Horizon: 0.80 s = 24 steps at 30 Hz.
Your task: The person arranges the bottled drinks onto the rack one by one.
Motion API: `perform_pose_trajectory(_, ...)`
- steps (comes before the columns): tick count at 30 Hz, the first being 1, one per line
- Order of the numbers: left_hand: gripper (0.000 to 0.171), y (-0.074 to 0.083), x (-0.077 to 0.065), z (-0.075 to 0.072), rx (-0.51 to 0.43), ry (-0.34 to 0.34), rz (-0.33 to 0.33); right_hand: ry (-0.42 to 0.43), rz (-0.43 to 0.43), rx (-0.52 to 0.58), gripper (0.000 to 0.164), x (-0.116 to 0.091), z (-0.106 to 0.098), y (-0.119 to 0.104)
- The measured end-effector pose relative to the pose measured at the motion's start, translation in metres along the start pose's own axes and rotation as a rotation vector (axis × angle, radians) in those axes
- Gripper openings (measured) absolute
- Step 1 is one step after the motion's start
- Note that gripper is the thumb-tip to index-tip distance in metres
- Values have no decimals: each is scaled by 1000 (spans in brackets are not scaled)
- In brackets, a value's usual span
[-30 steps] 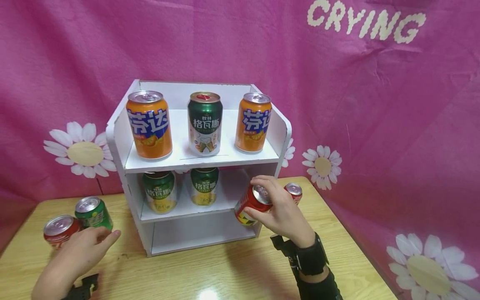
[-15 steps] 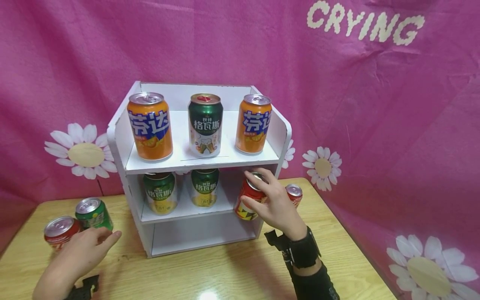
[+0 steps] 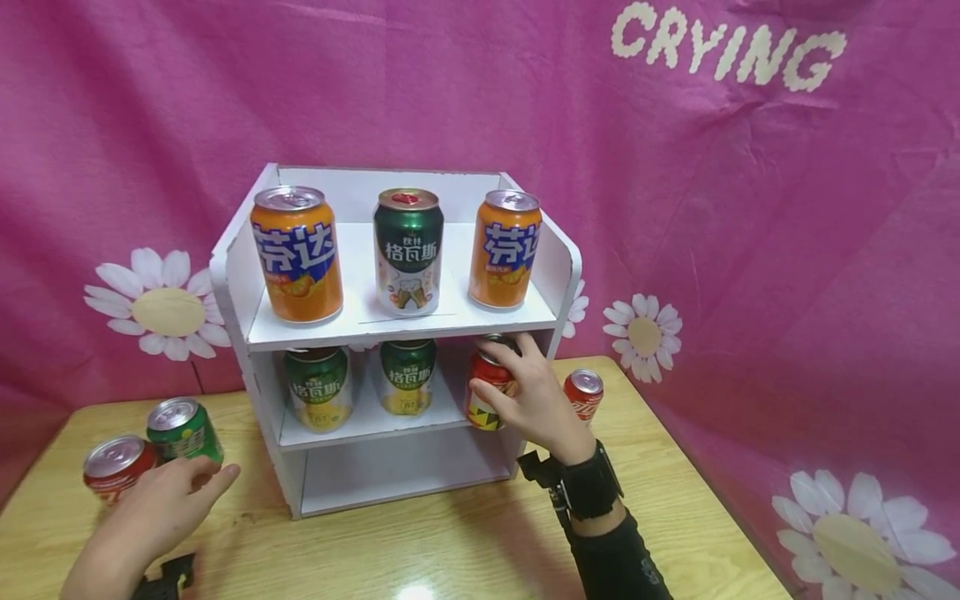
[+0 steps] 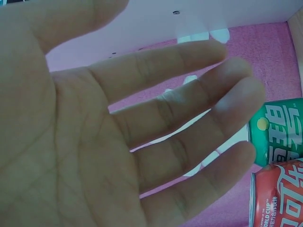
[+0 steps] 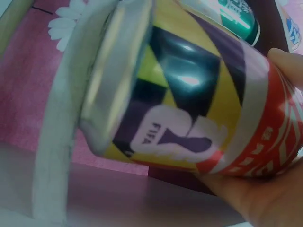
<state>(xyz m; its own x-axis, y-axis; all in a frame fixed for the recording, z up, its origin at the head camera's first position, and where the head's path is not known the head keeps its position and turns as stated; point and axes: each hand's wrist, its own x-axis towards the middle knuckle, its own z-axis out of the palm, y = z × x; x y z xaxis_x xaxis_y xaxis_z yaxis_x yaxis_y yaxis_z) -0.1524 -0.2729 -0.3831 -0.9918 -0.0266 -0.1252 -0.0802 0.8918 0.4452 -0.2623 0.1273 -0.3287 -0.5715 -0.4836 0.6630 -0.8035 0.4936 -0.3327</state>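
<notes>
My right hand (image 3: 536, 400) grips a red soda can (image 5: 189, 94) with a yellow and black checkered lower part, fingers and thumb round its upper half. In the head view the can stands nearly upright at the right end of the middle shelf (image 3: 375, 431); I cannot tell whether its base touches the board. Two green and yellow cans (image 3: 318, 392) share that shelf to its left. My left hand (image 3: 153, 508) holds nothing; the left wrist view shows its fingers (image 4: 180, 109) loosely extended. Nearest to it are a red can (image 3: 116, 467) and a green can (image 3: 183, 429) on the table.
On the white rack's top shelf (image 3: 352, 329) stand two orange cans (image 3: 296, 267) with a green and white can (image 3: 408, 258) between them. Another red can (image 3: 583, 396) stands on the table right of the rack. A pink curtain (image 3: 712, 208) hangs behind.
My right hand has carried the red checkered can left and inward, from in front of the middle shelf to its right end, and the can has become more upright. The left hand has stayed put.
</notes>
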Motion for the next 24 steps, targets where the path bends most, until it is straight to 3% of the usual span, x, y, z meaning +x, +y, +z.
perform_pose_trajectory(8, 63, -1, 0, 0, 3, 12, 0, -15, 76, 16, 50, 3, 5, 7)
perform_pose_trajectory(12, 62, -1, 1, 0, 12, 17, 3, 12, 152, 42, 60, 3, 10, 9)
perform_pose_trajectory(17, 62, -1, 2, 0, 18, 11, 0, 108, 214, 70, 71, 0, 19, 5)
perform_pose_trajectory(24, 65, 0, 3, 1, 13, -18, -20, 144, 381, -8, 100, -13, 33, -5)
